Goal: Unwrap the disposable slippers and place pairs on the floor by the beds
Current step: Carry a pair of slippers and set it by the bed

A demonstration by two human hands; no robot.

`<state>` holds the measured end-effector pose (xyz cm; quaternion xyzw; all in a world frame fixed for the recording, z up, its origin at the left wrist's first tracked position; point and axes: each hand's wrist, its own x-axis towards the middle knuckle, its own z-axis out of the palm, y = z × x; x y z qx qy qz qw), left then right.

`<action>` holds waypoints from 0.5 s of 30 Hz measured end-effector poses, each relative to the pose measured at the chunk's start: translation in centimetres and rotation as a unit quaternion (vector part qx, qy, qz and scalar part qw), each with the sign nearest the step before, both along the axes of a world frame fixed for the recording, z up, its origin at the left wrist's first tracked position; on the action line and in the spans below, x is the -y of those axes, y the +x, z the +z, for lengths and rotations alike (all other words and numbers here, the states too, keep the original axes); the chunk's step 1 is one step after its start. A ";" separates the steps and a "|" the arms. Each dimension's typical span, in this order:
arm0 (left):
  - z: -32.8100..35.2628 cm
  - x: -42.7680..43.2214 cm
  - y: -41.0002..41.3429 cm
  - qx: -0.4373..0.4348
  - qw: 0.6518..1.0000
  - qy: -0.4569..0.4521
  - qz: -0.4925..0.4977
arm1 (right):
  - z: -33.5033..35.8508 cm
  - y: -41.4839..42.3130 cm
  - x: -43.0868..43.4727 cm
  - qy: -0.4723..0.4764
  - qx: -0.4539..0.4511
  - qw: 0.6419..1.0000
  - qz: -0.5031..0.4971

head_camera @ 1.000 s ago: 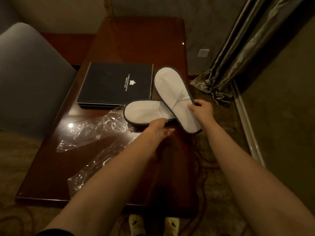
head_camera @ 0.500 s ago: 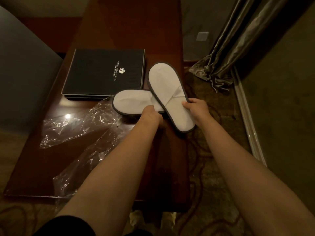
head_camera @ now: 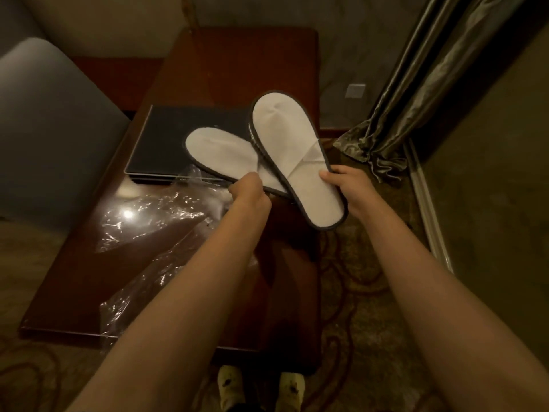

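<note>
I hold two flat white disposable slippers with dark trim above the wooden table. My left hand grips the heel end of the left slipper, which points up and to the left. My right hand grips the right edge of the right slipper, which lies across the first one and points away from me. Both slippers are out of their wrapping. Crumpled clear plastic wrap lies on the table below and left of my left hand.
A dark folder lies on the table behind the slippers. A grey chair stands at the left. A curtain hangs at the right above patterned carpet. My feet show below the table's near edge.
Both hands have lifted the slippers off the table and toward me. The right slipper now crosses higher over the left one. The view has shifted downward.
</note>
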<state>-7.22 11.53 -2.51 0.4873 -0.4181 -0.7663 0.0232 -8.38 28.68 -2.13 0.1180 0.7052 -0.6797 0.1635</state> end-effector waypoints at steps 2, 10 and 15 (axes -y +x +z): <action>1.4 1.1 1.0 -0.058 0.998 -0.023 0.016 | 1.4 -0.2 0.3 -0.018 -0.006 0.999 0.027; 4.7 11.0 8.6 -0.155 0.981 -0.115 0.032 | 4.4 1.5 7.9 -0.076 -0.054 0.984 0.154; 6.0 17.7 15.4 -0.156 0.978 -0.131 0.046 | 4.9 5.1 15.9 -0.114 -0.051 0.970 0.210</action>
